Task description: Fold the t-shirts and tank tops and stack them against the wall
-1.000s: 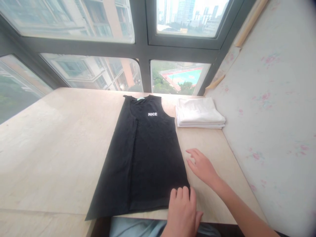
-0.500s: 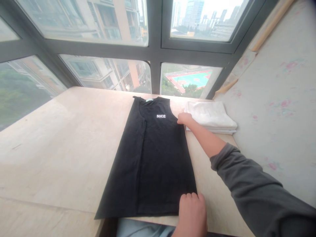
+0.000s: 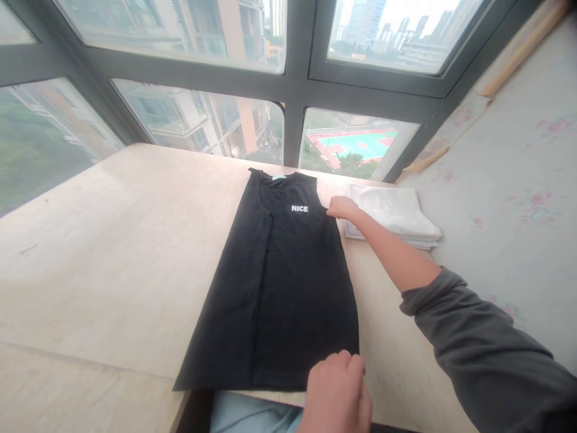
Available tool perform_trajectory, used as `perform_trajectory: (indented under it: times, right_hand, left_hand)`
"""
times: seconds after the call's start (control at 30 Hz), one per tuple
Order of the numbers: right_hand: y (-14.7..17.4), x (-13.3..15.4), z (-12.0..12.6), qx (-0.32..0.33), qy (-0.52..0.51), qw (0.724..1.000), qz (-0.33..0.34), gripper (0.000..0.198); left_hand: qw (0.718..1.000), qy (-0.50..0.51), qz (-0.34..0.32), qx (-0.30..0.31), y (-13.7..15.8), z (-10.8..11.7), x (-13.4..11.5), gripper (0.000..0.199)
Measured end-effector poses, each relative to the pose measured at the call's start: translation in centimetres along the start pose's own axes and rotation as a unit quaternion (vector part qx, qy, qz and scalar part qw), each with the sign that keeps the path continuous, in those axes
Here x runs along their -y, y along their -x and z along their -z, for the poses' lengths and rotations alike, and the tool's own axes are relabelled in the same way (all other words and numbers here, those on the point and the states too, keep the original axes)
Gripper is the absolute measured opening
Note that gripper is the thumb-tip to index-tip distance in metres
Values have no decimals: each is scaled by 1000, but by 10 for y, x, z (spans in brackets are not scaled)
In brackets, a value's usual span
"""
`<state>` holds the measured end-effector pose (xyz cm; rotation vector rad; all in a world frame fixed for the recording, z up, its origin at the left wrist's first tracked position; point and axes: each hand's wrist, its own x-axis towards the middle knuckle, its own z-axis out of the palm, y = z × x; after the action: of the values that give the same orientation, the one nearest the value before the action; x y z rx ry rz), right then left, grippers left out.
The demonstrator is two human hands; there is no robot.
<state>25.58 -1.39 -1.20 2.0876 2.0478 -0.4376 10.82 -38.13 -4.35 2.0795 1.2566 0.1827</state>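
Note:
A black sleeveless shirt (image 3: 297,288) with "NICE" in white letters lies flat, its neckline toward the window. Its left side is folded inward over the front along a lengthwise line. At the far right, by the armhole, my right hand (image 3: 342,208) pinches the shirt's edge. Close to me, my left hand (image 3: 336,391) has its fingers curled over the bottom right corner of the hem. The fingertips of my left hand are hidden behind its knuckles.
The shirt rests on a pale stone-patterned ledge (image 3: 112,258). Folded white cloths (image 3: 392,210) are stacked beyond my right forearm, beside the flowered wall (image 3: 518,192). Grey window frames (image 3: 295,90) rise along the back. The ledge's near edge runs just past the hem.
My left hand has shifted slightly leftward and turned, with the hem corner in it. My right hand stays at the armhole edge. The view has tilted a little.

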Motion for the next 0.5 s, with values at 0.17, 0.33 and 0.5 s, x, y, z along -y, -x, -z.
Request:
perform_trajectory:
  times: [0.17,0.33,0.5]
  right_hand:
    - [-4,52,7,-69,-72,993,65,30]
    - [-11,118,-25,-39,-116,988,89,24]
    - [-16,126,-53,-48,-129,986,97,28]
  left_hand:
    - [988,27,82,-130,54,48,47,18]
    - [961,-52,231,-145,84,49,98,22]
    - [956,-69,243,-149,85,38,111,25]
